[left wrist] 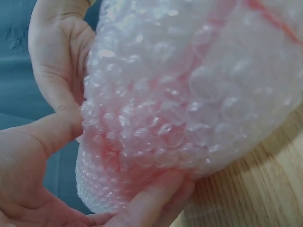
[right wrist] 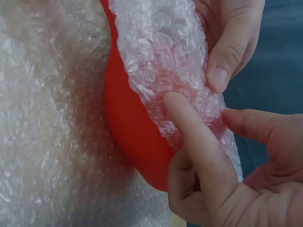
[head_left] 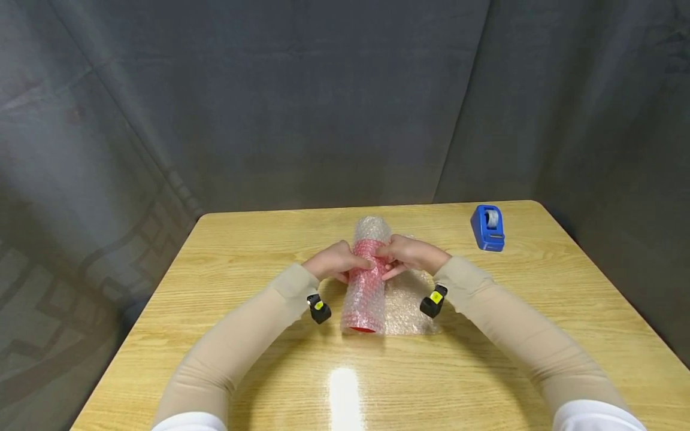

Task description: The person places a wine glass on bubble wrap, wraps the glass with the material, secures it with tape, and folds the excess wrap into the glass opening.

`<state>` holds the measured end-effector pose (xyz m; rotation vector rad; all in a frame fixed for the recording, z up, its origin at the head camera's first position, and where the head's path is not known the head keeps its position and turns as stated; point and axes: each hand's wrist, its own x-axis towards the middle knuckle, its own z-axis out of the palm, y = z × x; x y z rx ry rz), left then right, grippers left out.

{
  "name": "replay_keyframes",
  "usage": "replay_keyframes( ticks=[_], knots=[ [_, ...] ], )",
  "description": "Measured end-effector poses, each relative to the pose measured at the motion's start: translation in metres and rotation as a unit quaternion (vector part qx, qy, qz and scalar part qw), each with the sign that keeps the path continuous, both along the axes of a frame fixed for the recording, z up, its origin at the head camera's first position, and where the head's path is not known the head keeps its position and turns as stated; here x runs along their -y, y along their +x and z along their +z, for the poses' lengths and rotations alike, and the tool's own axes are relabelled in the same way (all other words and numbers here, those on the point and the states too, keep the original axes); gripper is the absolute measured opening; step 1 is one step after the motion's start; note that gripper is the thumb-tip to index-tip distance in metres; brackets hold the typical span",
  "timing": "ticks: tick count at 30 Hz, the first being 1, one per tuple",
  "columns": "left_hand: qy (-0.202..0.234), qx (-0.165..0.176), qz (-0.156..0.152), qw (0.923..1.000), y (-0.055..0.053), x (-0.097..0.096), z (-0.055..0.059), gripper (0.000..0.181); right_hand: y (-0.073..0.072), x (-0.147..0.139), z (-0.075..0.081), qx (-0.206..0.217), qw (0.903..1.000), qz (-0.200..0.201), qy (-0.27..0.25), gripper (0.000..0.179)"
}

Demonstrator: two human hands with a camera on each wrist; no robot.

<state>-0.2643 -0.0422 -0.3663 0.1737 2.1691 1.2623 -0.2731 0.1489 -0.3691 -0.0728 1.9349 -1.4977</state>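
Observation:
A smooth red object (right wrist: 130,113) with a rounded bulge is rolled in clear bubble wrap (head_left: 365,302) at the middle of the table. In the head view, only a red sliver peeks out at the near end; its kind stays hidden. My left hand (head_left: 335,261) holds the roll from the left, thumb on top and fingers low on the side. From the right, my right hand (head_left: 411,254) grips it around the wrap's edge. The right wrist view shows my right index finger (right wrist: 194,130) pressing the bubbles, with the left thumb (right wrist: 222,71) close by.
A flat sheet of bubble wrap (head_left: 406,308) spreads to the right of the roll. At the back right stands a blue tape dispenser (head_left: 487,229) with a roll of clear tape. Dark curtains (head_left: 323,120) hang behind the wooden table (head_left: 248,359).

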Motion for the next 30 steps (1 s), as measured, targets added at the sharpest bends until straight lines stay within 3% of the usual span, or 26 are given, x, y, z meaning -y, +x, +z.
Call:
replay_keyframes(
  ticks=[6, 9, 11, 14, 19, 30],
  knots=[
    [0.022, 0.024, -0.016, 0.9993, -0.006, 0.008, -0.001, 0.035, 0.001, -0.001, 0.001, -0.002, 1.0000, -0.001, 0.004, 0.016],
    [0.059, 0.077, 0.016, 0.9952, -0.010, 0.012, -0.004, 0.034, 0.001, -0.001, 0.001, 0.000, 0.9999, -0.005, 0.009, 0.017],
    [0.086, 0.120, 0.050, 0.9878, -0.012, 0.013, -0.007, 0.032, 0.002, -0.002, 0.001, 0.000, 0.9999, -0.002, 0.014, 0.018],
    [0.105, 0.149, 0.079, 0.9801, -0.014, 0.014, -0.010, 0.032, 0.002, -0.002, 0.001, 0.002, 0.9998, -0.001, 0.017, 0.019],
    [0.094, 0.143, 0.063, 0.9833, -0.013, 0.014, -0.015, 0.022, 0.001, -0.002, 0.001, 0.003, 0.9999, -0.001, 0.013, 0.021],
    [0.063, 0.134, 0.036, 0.9884, -0.014, 0.014, -0.017, 0.023, 0.002, -0.003, 0.003, 0.003, 0.9999, 0.002, 0.016, 0.031]
  ],
)
